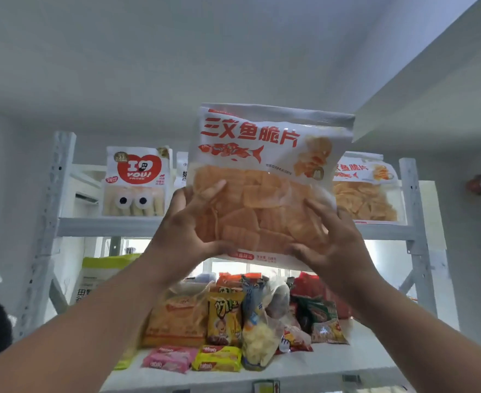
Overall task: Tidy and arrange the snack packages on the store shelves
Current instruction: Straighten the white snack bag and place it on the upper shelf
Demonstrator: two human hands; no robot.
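**Big Chip Bag Held Up at the Top Shelf**

While both arms reach up, the two hands hold one big bag of orange chips [264,177] in the air, in front of the top shelf [108,226] of a white metal rack [52,211]. The left hand [188,225] grips the bag's lower left side, with the thumb on the front and the fingers curled round the edge. The right hand [330,239] grips the lower right side, with its fingers spread on the clear window. The bag stands upright, with red writing and a red fish picture on it.

On the top shelf behind it stands a matching chip bag [367,191] on the right. On the left stands a white bag with a red heart and two googly eyes [135,182].

On the lower shelf [347,361] lies a jumble of small snack packs: a pink pack [167,361], a yellow pack [218,361], a yellow chip bag [223,319] and a clear bag of pale puffs [259,333].
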